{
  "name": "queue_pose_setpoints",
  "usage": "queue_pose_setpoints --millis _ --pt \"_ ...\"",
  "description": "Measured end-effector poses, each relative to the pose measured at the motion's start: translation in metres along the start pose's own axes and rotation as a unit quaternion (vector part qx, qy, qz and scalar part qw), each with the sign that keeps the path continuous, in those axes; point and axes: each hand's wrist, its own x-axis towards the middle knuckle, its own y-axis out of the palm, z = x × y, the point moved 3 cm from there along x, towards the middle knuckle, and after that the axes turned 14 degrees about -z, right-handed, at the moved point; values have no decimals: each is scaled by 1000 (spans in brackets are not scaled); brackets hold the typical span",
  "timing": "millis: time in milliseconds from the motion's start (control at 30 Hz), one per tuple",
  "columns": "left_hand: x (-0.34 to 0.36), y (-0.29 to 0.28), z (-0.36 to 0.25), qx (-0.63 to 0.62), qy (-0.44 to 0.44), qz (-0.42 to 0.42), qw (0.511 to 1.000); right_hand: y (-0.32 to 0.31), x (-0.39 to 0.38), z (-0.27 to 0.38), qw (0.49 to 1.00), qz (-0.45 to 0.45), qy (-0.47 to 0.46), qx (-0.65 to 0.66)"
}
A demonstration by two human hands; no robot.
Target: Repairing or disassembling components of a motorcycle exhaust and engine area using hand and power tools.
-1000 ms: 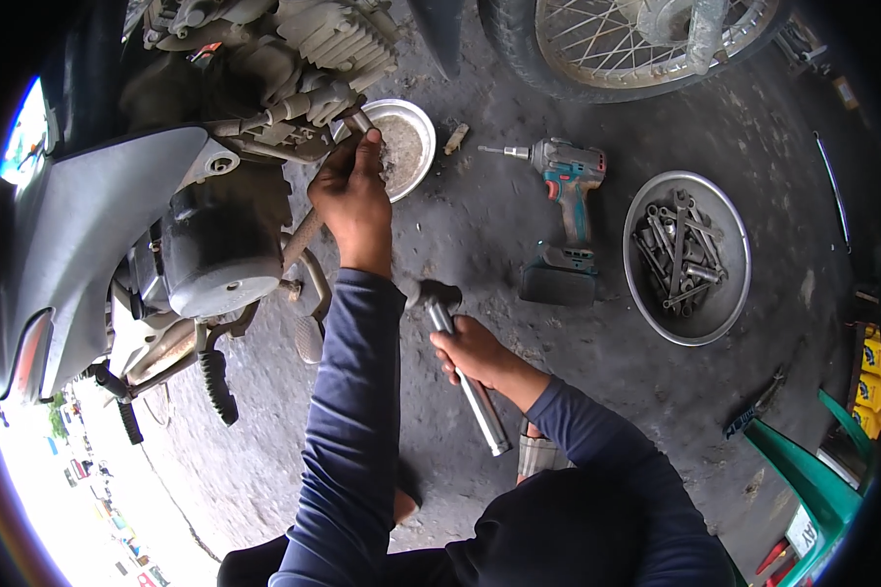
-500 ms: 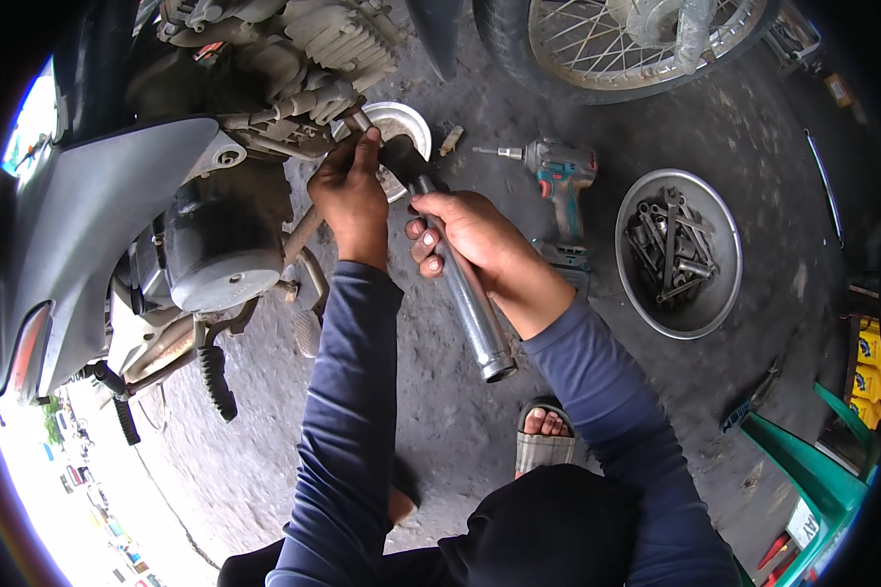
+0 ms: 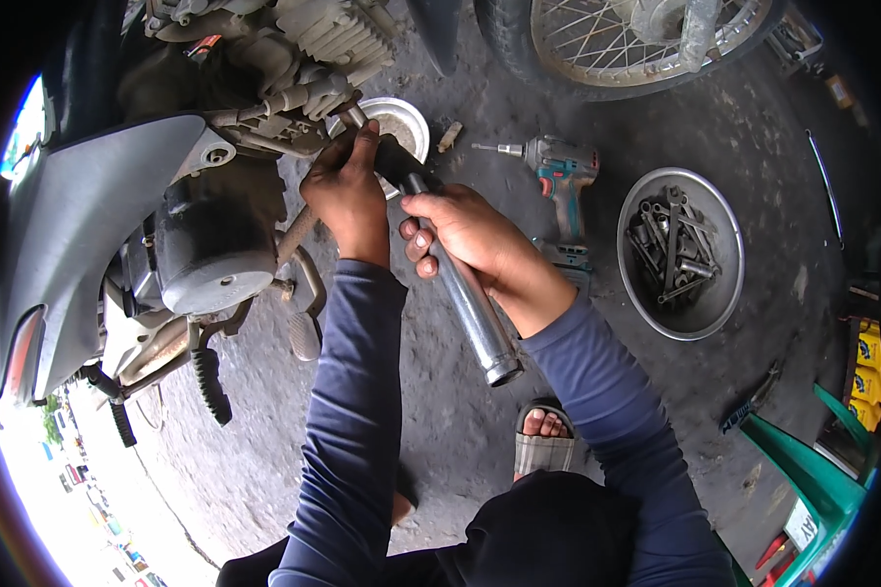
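Hammer (image 3: 470,305) slants in the curled right hand (image 3: 472,240), while the outstretched left hand (image 3: 350,203) pinches a metal cylinder (image 3: 357,114).

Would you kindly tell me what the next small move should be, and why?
Perhaps a light, careful tap on the short metal piece: the left hand holds it at the engine, while the right hand grips the hammer with its head close beside the left hand.
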Motion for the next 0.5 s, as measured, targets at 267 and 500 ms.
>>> queue_pose_setpoints --millis 267,500 --pt "19 -9 13 -28 -201 9 979 0 0 0 1000 -4 -4 1" --pt "30 -5 23 -98 -364 118 919 0 3 -4 999 -3 12 39"
